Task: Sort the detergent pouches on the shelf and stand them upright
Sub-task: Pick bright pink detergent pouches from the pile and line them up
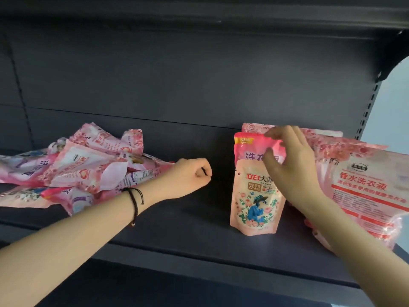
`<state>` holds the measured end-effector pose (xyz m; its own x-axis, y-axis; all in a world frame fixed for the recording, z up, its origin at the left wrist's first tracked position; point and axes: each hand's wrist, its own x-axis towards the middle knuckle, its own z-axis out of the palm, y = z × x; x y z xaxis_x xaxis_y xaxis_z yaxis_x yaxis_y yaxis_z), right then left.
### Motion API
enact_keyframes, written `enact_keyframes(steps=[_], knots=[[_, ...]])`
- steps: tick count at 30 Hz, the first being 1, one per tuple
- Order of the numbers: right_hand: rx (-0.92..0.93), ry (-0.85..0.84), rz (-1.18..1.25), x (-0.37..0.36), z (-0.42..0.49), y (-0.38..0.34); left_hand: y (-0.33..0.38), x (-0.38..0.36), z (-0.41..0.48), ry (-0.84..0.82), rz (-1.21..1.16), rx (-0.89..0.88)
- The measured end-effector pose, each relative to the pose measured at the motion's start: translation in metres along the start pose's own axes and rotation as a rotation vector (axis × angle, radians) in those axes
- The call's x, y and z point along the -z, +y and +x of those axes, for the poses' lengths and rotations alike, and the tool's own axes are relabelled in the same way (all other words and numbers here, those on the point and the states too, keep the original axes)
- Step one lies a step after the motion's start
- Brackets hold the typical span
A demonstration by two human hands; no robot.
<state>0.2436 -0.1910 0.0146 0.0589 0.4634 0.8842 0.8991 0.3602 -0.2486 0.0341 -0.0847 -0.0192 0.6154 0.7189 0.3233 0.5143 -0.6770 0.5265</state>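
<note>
Dark grey metal shelf (199, 231), task roughly partway. Left side: a jumbled heap of crumpled pink plastic detergent pouches (84, 165), lying flat and overlapping, none upright, still to be sorted.

Right side: sorted group. A small peach-pink stand-up pouch with a blue figure and flowers (254, 209) stands upright near the front edge. Just behind it, touching, a brighter pink pouch with a "NEW" corner label (250, 147), also upright. Further right, a large pale pink pouch with red Chinese lettering (367, 191) leans tilted rather than plumb, with more rose-print pouches (327, 140) behind it toward the back wall; how many, can't tell.

Right hand (290, 165): fingers spread, curled over the top of the bright pink pouch, thumb in front and fingertips at its upper edge, looks like a light pinch steadying it, not a full clamp.

Left hand (190, 176): closed into a loose fist, apparently empty, hovering over the bare middle of the shelf just right of the heap. Dark cord bracelet (135, 196) on that wrist.

Judgement: a handful placed, the bigger share left; large leaning pouch may need straightening.
</note>
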Motion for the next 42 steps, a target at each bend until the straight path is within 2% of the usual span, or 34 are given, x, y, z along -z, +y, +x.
enact_keyframes(steps=[4,6,12,16,21,26,28,30,32,35,38,42], knots=[[0.239,-0.244,-0.100,-0.033,0.021,-0.035,-0.030,0.042,0.002,0.045,0.634,-0.095],[0.294,-0.304,-0.153,-0.056,0.028,-0.048,-0.046,0.054,0.006,0.072,0.812,-0.128],[0.348,-0.609,-0.504,-0.127,0.047,-0.055,-0.101,0.088,0.021,0.108,1.103,-0.214],[0.333,-0.681,-0.643,-0.167,0.057,-0.056,-0.138,0.109,0.040,0.085,1.174,-0.266],[0.245,-0.766,-0.641,-0.215,0.074,-0.060,-0.174,0.123,0.064,-0.007,1.043,-0.282],[0.101,-0.877,-0.527,-0.268,0.073,-0.063,-0.200,0.124,0.075,-0.085,0.883,-0.162],[0.051,-0.854,-0.470,-0.285,0.069,-0.063,-0.207,0.125,0.080,-0.075,0.807,-0.124],[-0.003,-0.747,-0.469,-0.289,0.069,-0.058,-0.213,0.129,0.084,-0.064,0.671,-0.087],[-0.148,-0.614,-0.418,-0.281,0.072,-0.045,-0.215,0.132,0.088,-0.041,0.457,-0.040],[-0.418,-0.402,-0.143,-0.261,0.078,-0.021,-0.210,0.128,0.098,0.030,0.053,0.067],[-0.584,-0.183,0.136,-0.248,0.083,-0.004,-0.194,0.114,0.114,0.048,-0.269,0.141],[-0.820,0.040,0.541,-0.239,0.077,0.009,-0.166,0.095,0.134,0.097,-0.474,0.131]])
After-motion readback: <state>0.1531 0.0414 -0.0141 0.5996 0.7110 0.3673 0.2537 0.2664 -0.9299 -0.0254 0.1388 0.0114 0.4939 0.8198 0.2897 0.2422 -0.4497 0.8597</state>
